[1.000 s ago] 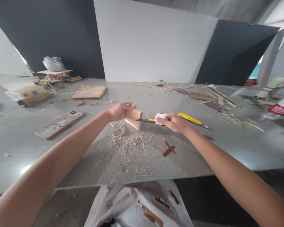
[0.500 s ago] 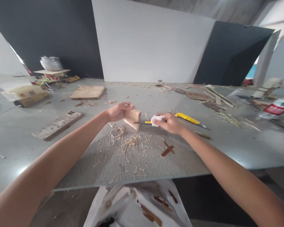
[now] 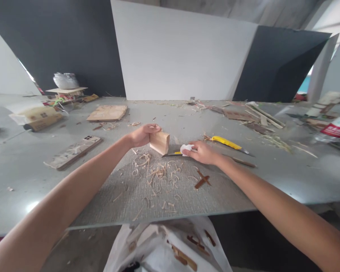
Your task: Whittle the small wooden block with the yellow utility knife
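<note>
Nearest, below the block: white cloth over the lap, brown wood scraps on it. On the desk, short of the block, curled shavings; toward its near right, crossed brown strips.

Wood block: pale, squared, held tilted over the desk. Left grip closed on its upper left edge. Right grip closed on a craft knife, white wad wrapped at the hold. Blade points at the block's lower right corner; contact cannot be told.

Handling, judged: block light enough for one hand, stiff, dry rather than slippery, but its corners could splinter. Best hold is the upper left edge and far face, fingers back from the blade side. Knife rigid, narrow at the tip; take it by the padded part, since the wad is soft and may slip if loose.

Right of the block, yellow utility knife. Beyond, left: flat wooden board. Behind all, white panel.
</note>
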The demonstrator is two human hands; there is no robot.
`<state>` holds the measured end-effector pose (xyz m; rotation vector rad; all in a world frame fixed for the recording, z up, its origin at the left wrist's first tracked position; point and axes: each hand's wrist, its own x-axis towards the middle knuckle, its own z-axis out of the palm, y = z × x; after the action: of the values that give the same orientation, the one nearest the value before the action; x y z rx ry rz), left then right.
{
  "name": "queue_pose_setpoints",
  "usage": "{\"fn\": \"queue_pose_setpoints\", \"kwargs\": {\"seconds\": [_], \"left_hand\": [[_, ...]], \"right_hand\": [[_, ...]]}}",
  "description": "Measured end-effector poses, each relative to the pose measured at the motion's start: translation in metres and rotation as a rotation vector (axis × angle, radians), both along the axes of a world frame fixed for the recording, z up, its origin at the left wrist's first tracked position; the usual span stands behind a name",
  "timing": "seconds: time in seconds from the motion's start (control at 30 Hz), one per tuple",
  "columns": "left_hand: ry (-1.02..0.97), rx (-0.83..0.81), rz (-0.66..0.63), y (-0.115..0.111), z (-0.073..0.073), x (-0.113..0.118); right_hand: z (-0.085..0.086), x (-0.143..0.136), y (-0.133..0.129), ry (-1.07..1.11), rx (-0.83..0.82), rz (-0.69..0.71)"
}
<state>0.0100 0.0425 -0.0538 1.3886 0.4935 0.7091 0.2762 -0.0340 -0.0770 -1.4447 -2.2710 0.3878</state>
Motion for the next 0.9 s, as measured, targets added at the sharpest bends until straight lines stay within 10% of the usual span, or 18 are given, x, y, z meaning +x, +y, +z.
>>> {"fn": "queue_pose_setpoints", "kwargs": {"seconds": [0.27,0.43,0.6,0.9], "left_hand": [[0.124,-0.014,0.027,-0.001,-0.012,-0.004],[-0.209,-0.113,0.327,0.011,-0.006,-0.011],[-0.075,-0.178,0.234,0.008,0.002,-0.019],[0.540,0.507,0.246,0.016,0.032,-0.022]], "right_hand": [[0.008,0.014,0.003,0.358,-0.321,0.039],[0.017,0.029,0.006,0.847,-0.427,0.018],[0.024,0.030,0.007,1.142,-0.465,0.036],[0.045,-0.005,0.009,1.077,-0.513,0.062]]}}
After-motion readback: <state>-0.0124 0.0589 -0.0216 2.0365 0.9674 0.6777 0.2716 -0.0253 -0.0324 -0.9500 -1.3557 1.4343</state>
